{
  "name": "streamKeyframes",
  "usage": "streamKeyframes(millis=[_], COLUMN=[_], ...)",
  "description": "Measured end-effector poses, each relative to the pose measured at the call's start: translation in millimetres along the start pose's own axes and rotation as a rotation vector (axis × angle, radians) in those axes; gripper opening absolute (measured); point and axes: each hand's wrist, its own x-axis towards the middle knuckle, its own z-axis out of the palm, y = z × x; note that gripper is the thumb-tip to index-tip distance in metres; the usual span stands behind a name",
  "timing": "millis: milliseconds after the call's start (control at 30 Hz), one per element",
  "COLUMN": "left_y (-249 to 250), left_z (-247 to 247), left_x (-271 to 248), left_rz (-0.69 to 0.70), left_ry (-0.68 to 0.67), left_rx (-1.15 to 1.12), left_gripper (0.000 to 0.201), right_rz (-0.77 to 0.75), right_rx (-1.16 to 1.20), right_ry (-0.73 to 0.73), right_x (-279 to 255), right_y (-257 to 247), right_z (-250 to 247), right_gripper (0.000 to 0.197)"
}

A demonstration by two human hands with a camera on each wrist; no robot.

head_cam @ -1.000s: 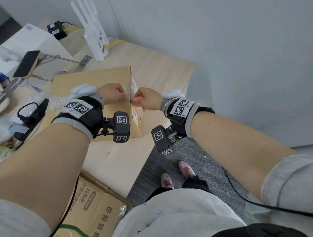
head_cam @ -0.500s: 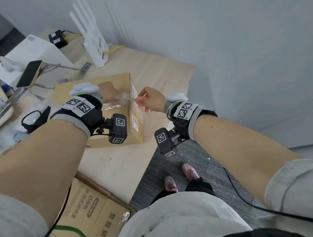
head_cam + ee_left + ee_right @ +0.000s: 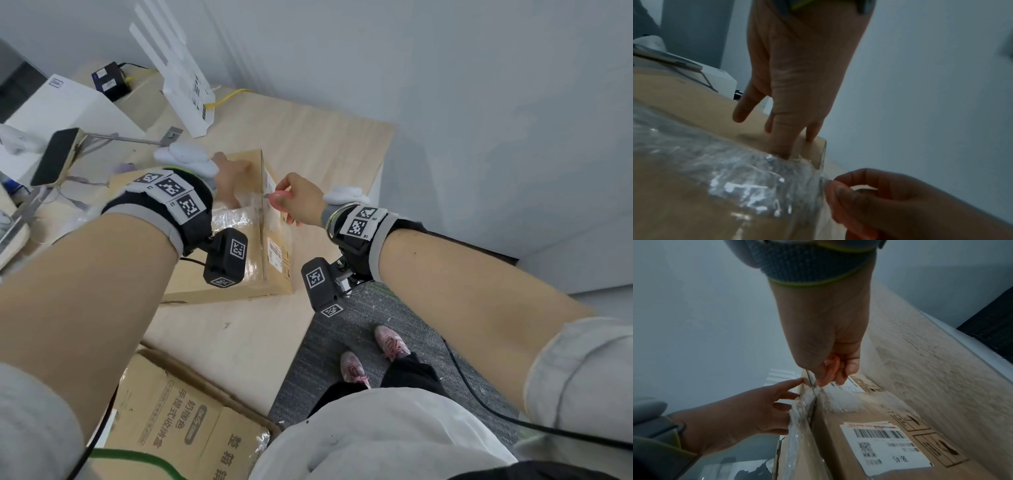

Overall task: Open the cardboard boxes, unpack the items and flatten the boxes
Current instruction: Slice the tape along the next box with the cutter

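Observation:
A brown cardboard box (image 3: 255, 270) lies on the wooden table (image 3: 308, 144), with wrinkled clear tape (image 3: 233, 219) across its top. My left hand (image 3: 229, 178) presses on the top near the right edge, fingers straight. My right hand (image 3: 301, 202) grips pink-handled scissors (image 3: 279, 198) at that edge. In the right wrist view the scissors' blade (image 3: 812, 386) points down into the taped seam between top and side, by a shipping label (image 3: 884, 446). In the left wrist view my left hand's fingers (image 3: 781, 138) rest on the cardboard beside the tape (image 3: 735, 186).
A second printed cardboard box (image 3: 178, 428) stands at the table's near edge, bottom left. A white box (image 3: 68, 109), a phone on a stand (image 3: 56, 156), a white router (image 3: 185, 78) and a black adapter (image 3: 109, 80) sit at the back left. Grey carpet (image 3: 342, 308) lies right.
My left hand has slid from the box's edge further onto the top and straightened. The pink scissors have come into view in my right hand at the taped seam, and the tape has wrinkled.

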Motion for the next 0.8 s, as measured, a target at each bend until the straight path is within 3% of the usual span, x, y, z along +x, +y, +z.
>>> streamKeyframes(millis=[167, 333, 533, 800], left_y=[1.0, -1.1, -1.0, -3.3], left_z=[2.8, 4.0, 9.8, 13.3], left_x=[3.0, 3.7, 6.4, 8.6], left_rz=[0.144, 0.221, 0.216, 0.211], left_ry=[0.016, 0.018, 0.033, 0.035], left_rx=[0.02, 0.025, 0.047, 0.054], left_gripper=[0.095, 0.089, 0.085, 0.089], right_rz=[0.002, 0.017, -0.022, -0.078], right_rx=[0.008, 0.012, -0.021, -0.114], right_ry=[-0.019, 0.011, -0.002, -0.042], right_x=[-1.3, 0.2, 1.8, 3.8], right_y=[1.2, 1.0, 4.7, 1.2], right_z=[-2.1, 2.4, 2.3, -1.6], right_gripper=[0.013, 0.021, 0.011, 0.018])
